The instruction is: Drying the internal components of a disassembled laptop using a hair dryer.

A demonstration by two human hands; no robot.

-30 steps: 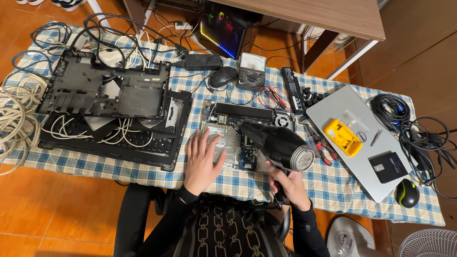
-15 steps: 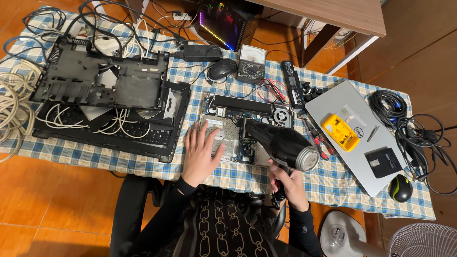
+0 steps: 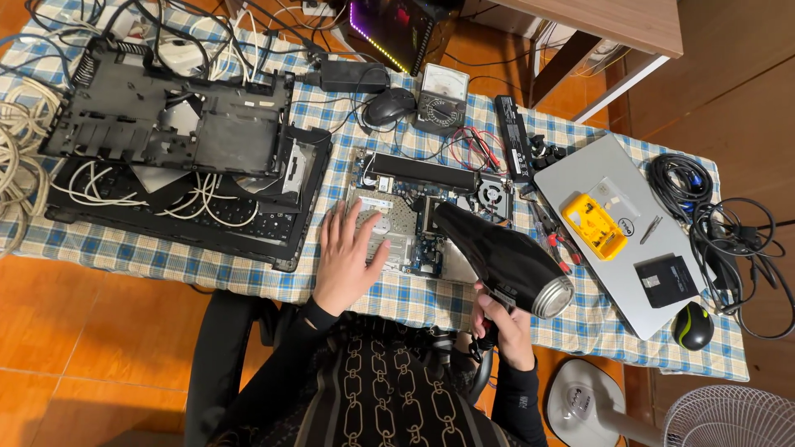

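My right hand (image 3: pixel 503 324) grips hair dryer (image 3: pixel 503 258); left hand (image 3: pixel 348 258) flat, open on circuit board (image 3: pixel 406 236) near table's front edge. Too close, it may overheat components.

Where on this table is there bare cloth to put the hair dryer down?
The widest bare strip of checked cloth runs along the near edge, below the black laptop chassis. A smaller patch lies between the left hand and right hand. Around the circuit board, silver laptop and cable coil it is crowded.
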